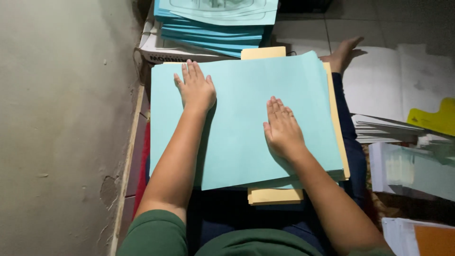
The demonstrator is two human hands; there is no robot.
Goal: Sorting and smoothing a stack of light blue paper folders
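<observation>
Both hands lie flat, fingers stretched out and closed on nothing, on a large light-blue paper sheet that fills the middle of the view and rests across the person's lap. The left hand presses near the sheet's eleven o'clock part, palm down, and the right hand lies just right of centre, also palm down. Under the blue sheet sits a pale yellow card folder stack, its edges showing at twelve, three and six o'clock. At twelve o'clock, beyond the sheet, a pile of blue paper folders rests on a white cardboard box. At three o'clock lie loose white paper sheets, with a bright yellow tabbed divider at their right edge. A bare foot shows at one o'clock, resting on the floor.
</observation>
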